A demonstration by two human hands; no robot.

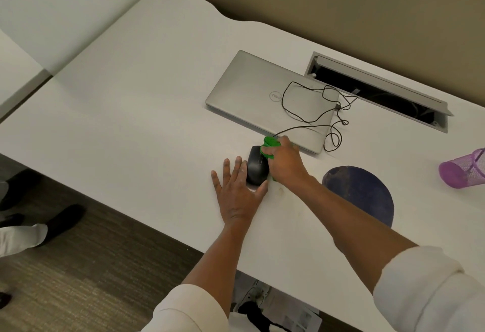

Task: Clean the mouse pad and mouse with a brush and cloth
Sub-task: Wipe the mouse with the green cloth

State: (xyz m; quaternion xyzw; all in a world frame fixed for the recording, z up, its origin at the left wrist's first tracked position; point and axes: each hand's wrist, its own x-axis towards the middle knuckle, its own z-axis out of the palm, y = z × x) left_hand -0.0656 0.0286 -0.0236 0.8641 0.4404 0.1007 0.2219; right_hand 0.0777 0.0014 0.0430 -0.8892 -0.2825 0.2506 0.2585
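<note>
A black wired mouse (257,167) lies on the white desk (136,121). My left hand (237,190) lies flat beside it, fingers straight, its index finger and thumb touching the mouse's left and near sides. My right hand (284,162) grips a bunched green cloth (269,144) and holds it against the mouse's far right side. A round dark blue mouse pad (367,192) lies to the right, partly hidden by my right forearm. No brush is in view.
A closed silver laptop (252,90) sits behind the mouse with the mouse's black cable (309,119) looped over it. An open cable tray (378,90) is set into the desk farther back. A purple mesh cup (464,170) lies tipped at the right edge. Someone's shoes (60,222) are on the floor, left.
</note>
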